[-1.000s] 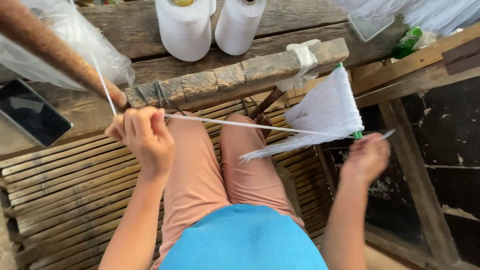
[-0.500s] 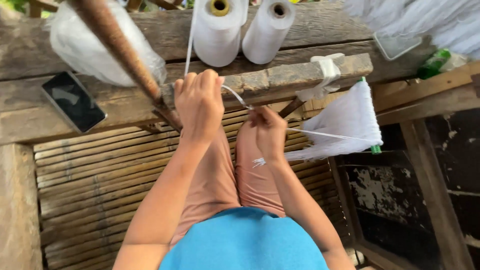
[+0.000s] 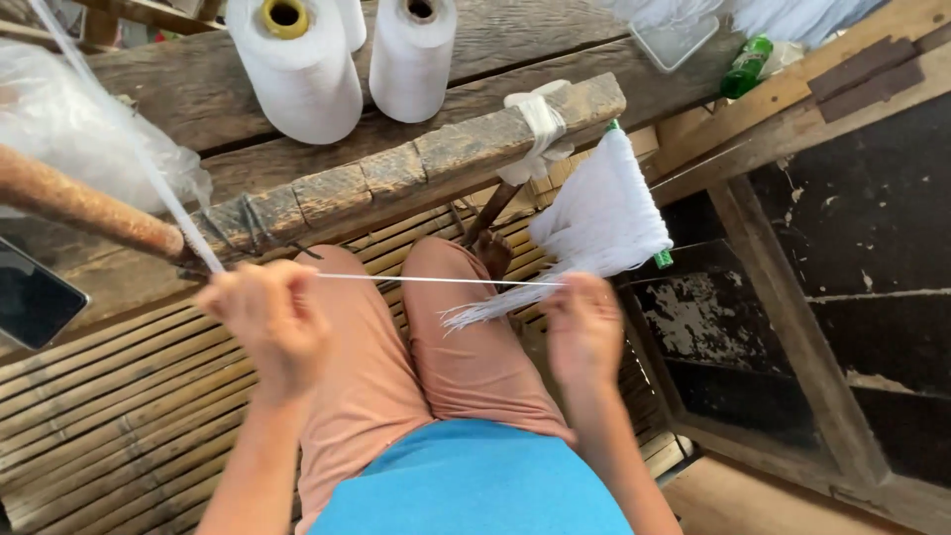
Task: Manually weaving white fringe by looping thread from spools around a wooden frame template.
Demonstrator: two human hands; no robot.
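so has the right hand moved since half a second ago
Yes. The right hand has pulled away from the left hand, off the wooden beam toward the white thread bundle, stretching a strand between them.

Thread (image 3: 436, 280) between hands, cones (image 3: 297, 69) behind
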